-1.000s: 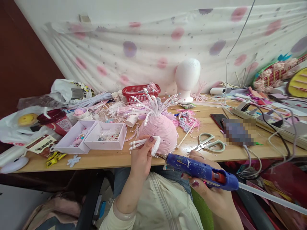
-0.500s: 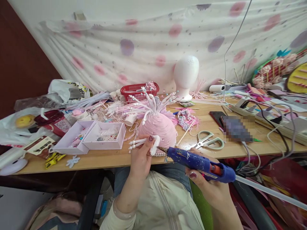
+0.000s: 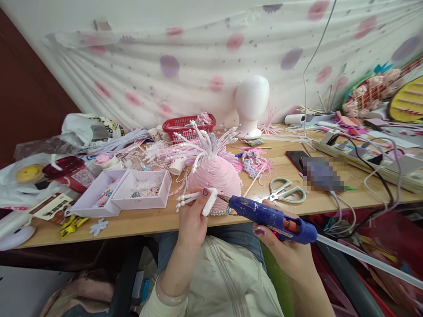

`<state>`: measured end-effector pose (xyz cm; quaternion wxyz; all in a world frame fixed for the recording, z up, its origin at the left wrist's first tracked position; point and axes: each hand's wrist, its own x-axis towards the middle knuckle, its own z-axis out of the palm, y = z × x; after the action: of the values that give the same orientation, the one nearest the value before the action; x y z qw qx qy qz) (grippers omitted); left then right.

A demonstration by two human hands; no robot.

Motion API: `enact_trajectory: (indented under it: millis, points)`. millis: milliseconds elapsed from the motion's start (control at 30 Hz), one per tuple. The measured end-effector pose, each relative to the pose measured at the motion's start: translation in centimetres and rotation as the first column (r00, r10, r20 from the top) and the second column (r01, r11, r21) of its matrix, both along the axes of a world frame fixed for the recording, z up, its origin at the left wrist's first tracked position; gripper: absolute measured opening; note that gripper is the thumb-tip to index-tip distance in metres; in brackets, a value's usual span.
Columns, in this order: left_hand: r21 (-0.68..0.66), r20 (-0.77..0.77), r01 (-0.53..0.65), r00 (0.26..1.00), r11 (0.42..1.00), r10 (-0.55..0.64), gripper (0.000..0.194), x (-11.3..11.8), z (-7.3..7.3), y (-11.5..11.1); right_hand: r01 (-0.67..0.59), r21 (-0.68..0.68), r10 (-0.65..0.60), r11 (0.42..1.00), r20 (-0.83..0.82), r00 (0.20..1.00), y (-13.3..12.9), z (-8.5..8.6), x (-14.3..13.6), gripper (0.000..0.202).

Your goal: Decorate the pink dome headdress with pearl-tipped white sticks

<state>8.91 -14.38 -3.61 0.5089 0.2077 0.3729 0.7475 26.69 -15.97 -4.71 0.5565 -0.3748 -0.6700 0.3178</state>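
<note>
Left hand (image 3: 194, 222) pinches white bent pipe-cleaner piece (image 3: 209, 203).
Right hand (image 3: 287, 251) grips blue glue gun (image 3: 272, 219), nozzle beside it.

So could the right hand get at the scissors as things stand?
Probably, but not while full: the right hand holds the glue gun. The scissors lie just beyond it on the table, seemingly uncovered.

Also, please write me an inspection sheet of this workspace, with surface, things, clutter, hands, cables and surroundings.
Surface: wooden table, crowded.
Things: pink dome with pearl-tipped stems.
Clutter: scissors, red basket, foam head, pale boxes.
Left hand: fingers pinch white piece.
Right hand: holds glue gun, tip near white piece; contact unclear.
Cables: several, tangled around power strip, some below table edge.
Surroundings: flowered sheet behind.
</note>
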Motion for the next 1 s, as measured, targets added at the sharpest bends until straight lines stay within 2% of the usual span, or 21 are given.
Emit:
enact_trajectory:
  millis: [200, 333, 433, 533, 633, 733, 867, 1000]
  points:
    - [0.004, 0.024, 0.037, 0.999, 0.999, -0.037, 0.03, -0.2, 0.1, -0.3, -0.024, -0.009, 0.025, 1.0, 0.059, 0.998, 0.1, 0.5, -0.4, 0.026]
    - [0.001, -0.03, 0.007, 1.0, 1.0, -0.007, 0.028, -0.4, -0.1, -0.4, 0.117, -0.044, -0.114, 0.992, 0.071, 0.991, 1.3, 1.0, 1.1, 0.027]
    - [0.007, -0.051, -0.017, 0.999, 1.0, 0.017, 0.027, -0.5, -0.2, -0.4, 0.353, -0.095, -0.337, 0.931, 0.152, 0.929, 4.4, 1.7, 4.1, 0.037]
    - [0.021, -0.023, -0.007, 1.0, 1.0, 0.007, 0.027, -0.3, -0.1, -0.4, 0.517, -0.143, -0.473, 0.844, 0.254, 0.844, 9.5, 2.4, 7.4, 0.05]
    - [0.016, -0.02, 0.001, 1.0, 1.0, -0.001, 0.025, -0.2, -0.1, -0.4, 0.584, -0.211, -0.451, 0.784, 0.455, 0.768, 15.2, 2.6, 9.3, 0.051]
    - [0.016, -0.007, -0.005, 1.0, 1.0, 0.005, 0.026, -0.2, -0.1, -0.3, 0.614, -0.216, -0.426, 0.759, 0.549, 0.719, 19.8, 2.2, 9.6, 0.042]
    - [0.002, 0.061, -0.027, 0.998, 1.0, 0.027, 0.032, -0.7, 0.0, 0.0, 0.672, -0.197, -0.399, 0.714, 0.674, 0.621, 22.3, 1.6, 9.4, 0.04]
    - [-0.046, 0.057, -0.045, 0.997, 0.998, 0.047, 0.036, -1.0, 0.1, 0.0, 0.707, -0.151, -0.368, 0.691, 0.768, 0.524, 22.1, 1.7, 9.7, 0.043]
